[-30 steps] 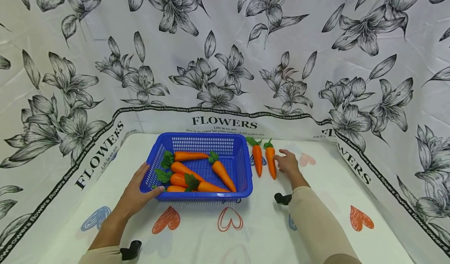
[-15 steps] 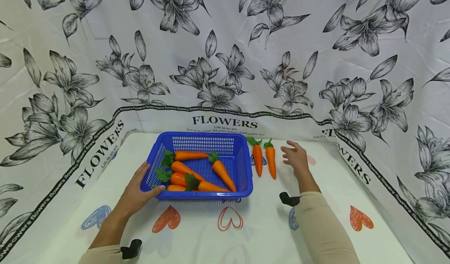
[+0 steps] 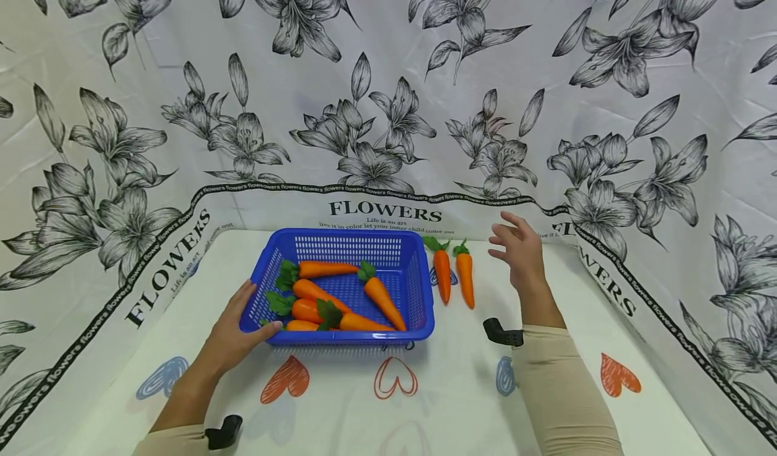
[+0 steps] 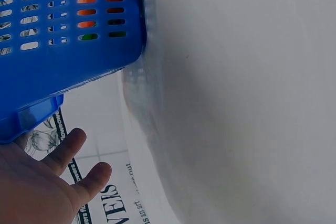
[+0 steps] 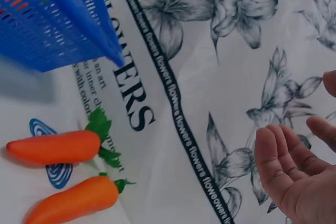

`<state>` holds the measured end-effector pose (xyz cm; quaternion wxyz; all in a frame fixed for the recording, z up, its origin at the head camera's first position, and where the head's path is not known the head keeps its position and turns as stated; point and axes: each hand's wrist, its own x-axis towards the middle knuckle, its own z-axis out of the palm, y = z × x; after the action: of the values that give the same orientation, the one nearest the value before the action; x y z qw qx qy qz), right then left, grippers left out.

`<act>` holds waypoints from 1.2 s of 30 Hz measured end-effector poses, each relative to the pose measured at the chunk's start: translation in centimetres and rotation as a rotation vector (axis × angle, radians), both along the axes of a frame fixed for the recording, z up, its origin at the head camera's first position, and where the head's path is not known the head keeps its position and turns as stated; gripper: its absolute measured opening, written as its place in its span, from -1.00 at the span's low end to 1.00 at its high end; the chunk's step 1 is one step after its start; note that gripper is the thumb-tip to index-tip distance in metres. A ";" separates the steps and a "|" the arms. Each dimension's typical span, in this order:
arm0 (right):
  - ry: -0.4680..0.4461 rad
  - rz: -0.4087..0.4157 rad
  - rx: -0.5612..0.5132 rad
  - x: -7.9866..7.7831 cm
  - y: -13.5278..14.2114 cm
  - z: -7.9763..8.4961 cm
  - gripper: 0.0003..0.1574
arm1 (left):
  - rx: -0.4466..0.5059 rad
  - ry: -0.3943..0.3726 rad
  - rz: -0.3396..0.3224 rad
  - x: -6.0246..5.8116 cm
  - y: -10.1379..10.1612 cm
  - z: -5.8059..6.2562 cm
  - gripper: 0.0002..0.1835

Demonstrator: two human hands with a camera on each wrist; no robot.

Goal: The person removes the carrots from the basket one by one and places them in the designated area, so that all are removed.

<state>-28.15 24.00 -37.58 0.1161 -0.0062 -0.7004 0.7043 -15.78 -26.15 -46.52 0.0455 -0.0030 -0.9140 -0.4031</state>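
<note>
In the head view a blue plastic basket (image 3: 382,336) stands in the middle of the table, with several orange toy carrots (image 3: 382,301) with green leafy tops inside. My left hand (image 3: 233,334) holds its front left corner, the thumb over the rim and the fingers along the outer side; the left wrist view shows two fingers spread below the rim. Two more carrots lie side by side right of the basket, the left carrot (image 3: 442,277) and the right carrot (image 3: 465,279). My right hand (image 3: 522,250) hovers to their right, holding nothing, fingers loosely bent.
A white cloth (image 3: 340,409) printed with red and blue hearts covers the table. Behind and at both sides hangs a floral curtain (image 3: 388,210) with black lettering. Each wrist bears a small black mount, such as the right mount (image 3: 502,332).
My right hand has drawn away from the right carrot, moving right and upward. Both loose carrots lie where they were, and the left hand and basket keep their place.
</note>
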 end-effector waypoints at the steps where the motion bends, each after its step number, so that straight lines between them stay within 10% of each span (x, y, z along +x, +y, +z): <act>1: 0.021 0.012 -0.019 0.2 -0.1 0.5 -0.32 | 0.001 0.001 -0.001 0.0 0.0 0.0 0.10; 20: 0.282 0.175 -0.111 2.6 -4.9 5.9 -0.40 | 0.006 0.009 -0.004 0.0 0.0 -0.1 0.11; 36: 0.342 0.288 -0.142 2.6 -8.5 7.3 -0.40 | 0.000 -0.012 -0.001 -0.1 0.0 -0.3 0.09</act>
<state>-25.54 15.50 -30.31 0.1306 0.2048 -0.6129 0.7519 -15.85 -26.17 -46.85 0.0399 -0.0010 -0.9142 -0.4034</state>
